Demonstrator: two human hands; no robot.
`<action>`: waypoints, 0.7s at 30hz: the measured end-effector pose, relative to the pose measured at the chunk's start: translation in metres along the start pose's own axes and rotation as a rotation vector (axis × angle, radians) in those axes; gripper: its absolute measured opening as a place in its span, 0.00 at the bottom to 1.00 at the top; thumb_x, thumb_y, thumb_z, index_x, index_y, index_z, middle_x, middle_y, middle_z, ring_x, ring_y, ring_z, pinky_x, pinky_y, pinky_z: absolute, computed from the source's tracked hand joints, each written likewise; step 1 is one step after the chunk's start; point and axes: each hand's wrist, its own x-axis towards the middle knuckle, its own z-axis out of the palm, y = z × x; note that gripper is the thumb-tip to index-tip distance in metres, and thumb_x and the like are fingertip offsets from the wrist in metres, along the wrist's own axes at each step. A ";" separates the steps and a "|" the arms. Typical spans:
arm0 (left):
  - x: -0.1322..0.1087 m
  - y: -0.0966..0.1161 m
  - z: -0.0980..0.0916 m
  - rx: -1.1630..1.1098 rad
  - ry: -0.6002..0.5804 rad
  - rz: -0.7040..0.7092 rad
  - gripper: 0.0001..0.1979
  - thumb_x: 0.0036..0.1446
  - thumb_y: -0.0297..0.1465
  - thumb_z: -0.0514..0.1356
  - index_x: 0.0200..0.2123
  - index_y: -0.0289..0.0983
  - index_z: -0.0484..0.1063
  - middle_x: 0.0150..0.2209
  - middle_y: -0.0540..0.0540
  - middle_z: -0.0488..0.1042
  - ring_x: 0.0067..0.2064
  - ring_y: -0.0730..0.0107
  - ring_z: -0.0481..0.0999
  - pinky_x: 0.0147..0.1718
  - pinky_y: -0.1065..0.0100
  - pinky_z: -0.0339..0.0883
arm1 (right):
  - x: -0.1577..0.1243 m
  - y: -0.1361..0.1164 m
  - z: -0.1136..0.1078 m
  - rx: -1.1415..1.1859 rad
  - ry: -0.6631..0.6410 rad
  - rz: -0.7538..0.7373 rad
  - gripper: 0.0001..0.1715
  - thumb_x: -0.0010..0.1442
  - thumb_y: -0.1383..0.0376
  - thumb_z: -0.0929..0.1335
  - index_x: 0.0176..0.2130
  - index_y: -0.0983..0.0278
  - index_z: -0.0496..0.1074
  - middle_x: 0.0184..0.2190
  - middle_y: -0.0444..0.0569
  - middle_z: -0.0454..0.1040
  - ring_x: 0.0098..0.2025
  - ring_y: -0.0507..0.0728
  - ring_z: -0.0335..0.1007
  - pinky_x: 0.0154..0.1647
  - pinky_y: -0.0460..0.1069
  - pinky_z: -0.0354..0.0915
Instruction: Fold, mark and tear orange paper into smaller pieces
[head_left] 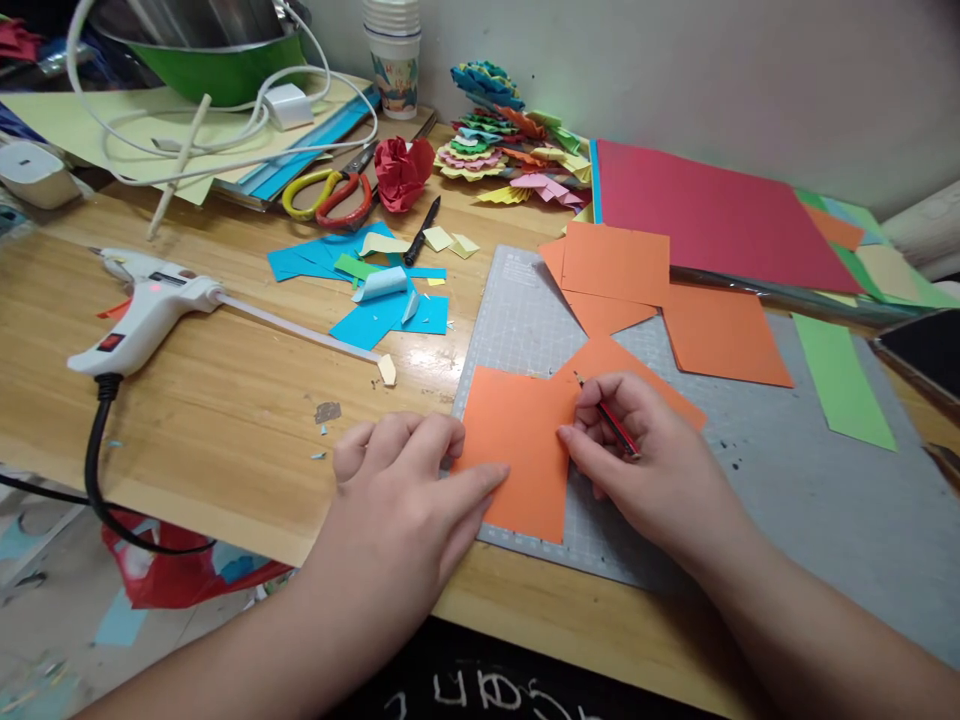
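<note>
An orange paper square lies flat near the front left of the grey cutting mat. My left hand presses on its left edge, fingers curled and thumb stretched over the sheet. A red and black pencil is gripped in my right hand, beside the square's right edge. Its sharpened tip points up and away, apparently off the paper. Behind it, another orange sheet is partly covered by my right hand and the front square. More orange pieces overlap at the mat's far side.
On the left lies a white hot glue gun with a black cord. Blue paper scraps, a black pen, scissors and a crumpled red paper flower are farther back. A green strip rests on the mat's right.
</note>
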 end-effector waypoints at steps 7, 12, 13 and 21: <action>-0.001 -0.002 0.000 -0.010 -0.017 -0.002 0.10 0.60 0.33 0.57 0.42 0.53 0.75 0.39 0.48 0.68 0.41 0.60 0.63 0.40 0.57 0.53 | 0.000 -0.002 -0.001 -0.014 -0.009 -0.001 0.08 0.56 0.65 0.67 0.36 0.60 0.61 0.28 0.41 0.63 0.25 0.49 0.61 0.24 0.46 0.62; 0.000 -0.002 0.000 -0.014 -0.027 0.014 0.12 0.61 0.32 0.56 0.44 0.52 0.74 0.40 0.47 0.67 0.41 0.60 0.63 0.39 0.57 0.52 | 0.000 -0.002 -0.002 -0.026 -0.017 -0.013 0.08 0.56 0.65 0.67 0.36 0.60 0.61 0.28 0.41 0.63 0.25 0.49 0.61 0.23 0.46 0.63; 0.000 -0.002 0.000 -0.012 -0.029 0.021 0.12 0.61 0.31 0.55 0.44 0.53 0.74 0.40 0.47 0.67 0.42 0.59 0.63 0.39 0.57 0.51 | 0.001 -0.001 -0.001 -0.021 -0.012 -0.015 0.08 0.56 0.65 0.67 0.36 0.60 0.61 0.28 0.41 0.63 0.24 0.49 0.61 0.23 0.45 0.63; 0.003 -0.001 -0.003 0.052 -0.056 0.046 0.14 0.60 0.30 0.55 0.44 0.53 0.74 0.39 0.46 0.68 0.41 0.59 0.64 0.39 0.57 0.51 | -0.004 0.004 -0.002 0.131 0.051 -0.039 0.07 0.63 0.60 0.63 0.42 0.59 0.63 0.29 0.43 0.66 0.24 0.50 0.63 0.18 0.45 0.62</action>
